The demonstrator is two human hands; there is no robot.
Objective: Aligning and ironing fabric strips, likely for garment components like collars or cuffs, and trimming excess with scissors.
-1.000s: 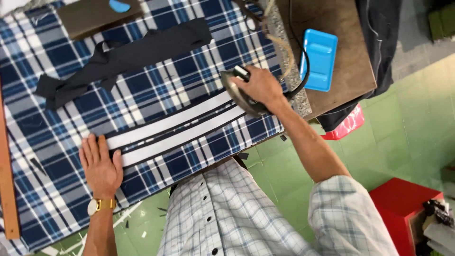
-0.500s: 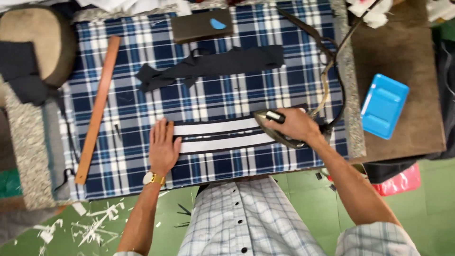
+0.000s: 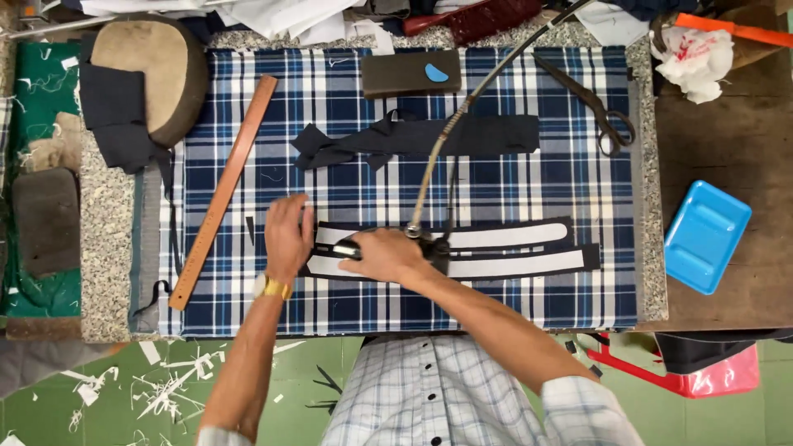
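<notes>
A clothes iron (image 3: 396,248) sits on two long white strips backed by black cloth (image 3: 504,250), which lie side by side across the lower middle of a blue-and-white plaid cover (image 3: 529,182). The right hand (image 3: 387,254) is closed around the iron's handle, hiding most of the iron itself, and a cord (image 3: 462,116) runs up from the iron toward the top of the view. The left hand (image 3: 287,235) rests just beside it, palm down with fingers spread flat on the left ends of the strips; a gold-coloured watch (image 3: 273,287) sits on that wrist. Above the strips lies a separate dark fabric piece (image 3: 429,139), and further up a dark block with a blue chalk (image 3: 435,73) on it. A long wooden ruler (image 3: 223,192) lies slanted on the left part of the surface, with a rounded padded form (image 3: 157,70) beyond it at the upper left. Black scissors (image 3: 596,111) lie near the right edge of the cover, and a blue plastic tray (image 3: 706,237) rests on the wooden top to the right.
</notes>
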